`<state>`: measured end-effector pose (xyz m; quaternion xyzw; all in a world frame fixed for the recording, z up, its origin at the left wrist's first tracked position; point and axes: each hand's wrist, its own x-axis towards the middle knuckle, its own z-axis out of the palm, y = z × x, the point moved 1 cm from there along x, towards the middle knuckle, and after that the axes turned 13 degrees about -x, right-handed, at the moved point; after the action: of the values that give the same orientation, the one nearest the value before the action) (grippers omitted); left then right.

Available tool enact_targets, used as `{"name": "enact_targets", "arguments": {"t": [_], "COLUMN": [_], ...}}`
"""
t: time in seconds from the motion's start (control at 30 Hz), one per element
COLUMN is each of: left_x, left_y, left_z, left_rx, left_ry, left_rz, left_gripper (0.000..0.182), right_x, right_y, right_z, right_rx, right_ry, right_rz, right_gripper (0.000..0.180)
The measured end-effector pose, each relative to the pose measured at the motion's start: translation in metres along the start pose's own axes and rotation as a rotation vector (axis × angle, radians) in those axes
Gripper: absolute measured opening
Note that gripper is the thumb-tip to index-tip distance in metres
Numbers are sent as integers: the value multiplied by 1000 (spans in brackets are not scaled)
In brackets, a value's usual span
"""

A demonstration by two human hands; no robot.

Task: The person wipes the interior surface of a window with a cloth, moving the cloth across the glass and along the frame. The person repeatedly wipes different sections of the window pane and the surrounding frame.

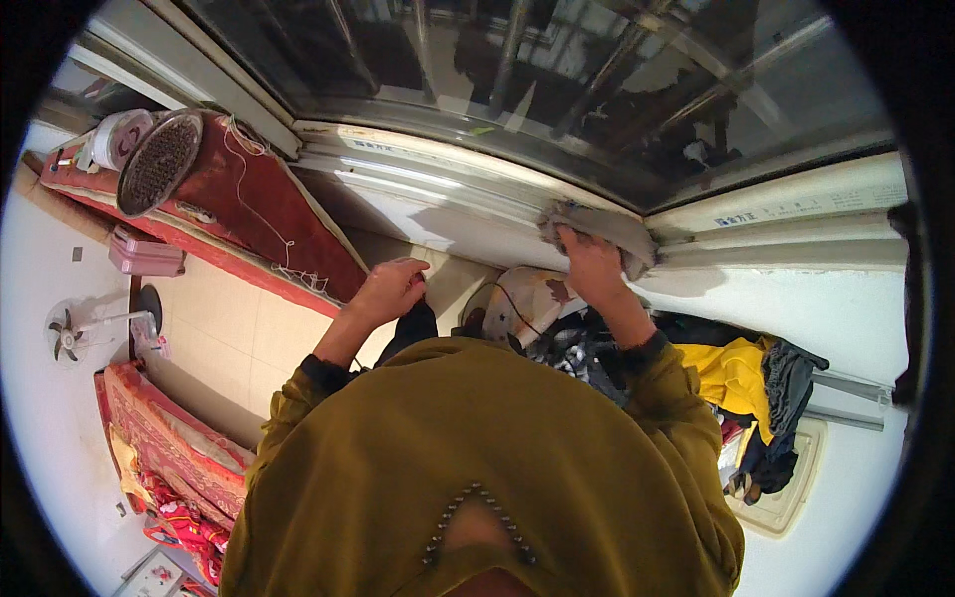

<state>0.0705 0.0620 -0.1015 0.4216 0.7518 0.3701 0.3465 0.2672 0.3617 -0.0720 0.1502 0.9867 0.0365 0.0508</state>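
My right hand (599, 267) presses a bunched grey cloth (634, 237) onto the sill track (462, 195) at the foot of a sliding window (477, 67). The cloth lies near the corner where two white window frames meet, and my fingers rest on top of it. Away from the sill, my left hand (388, 289) hangs with loosely curled fingers beside the end of a red-covered bench or bed (298, 216). Nothing shows in that hand, though its palm is turned from view.
A round tray of small dark pieces (160, 160) stands on the red cover beside a plastic tub (121, 139). White string (287, 246) trails there. Clothes, including a yellow garment (727, 373), are piled at right. A pink suitcase (147, 251) and a fan (67, 333) stand left.
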Motion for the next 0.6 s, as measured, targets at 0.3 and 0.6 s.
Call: {"name": "enact_targets", "arguments": {"t": [0.3,0.6], "left_x": [1,3], "left_y": [11,-4], "left_z": [9,6], "left_rx": [-9,15], "left_ry": [-3,70], "left_rz": [-59,104], "left_gripper": [39,35], "right_x": [-35,26], "right_y": [34,-33], "right_z": [22,34], "right_rx": [43,-106], "right_ry": [139,93], "right_rz": [117,60], "right_gripper": [51,62]}}
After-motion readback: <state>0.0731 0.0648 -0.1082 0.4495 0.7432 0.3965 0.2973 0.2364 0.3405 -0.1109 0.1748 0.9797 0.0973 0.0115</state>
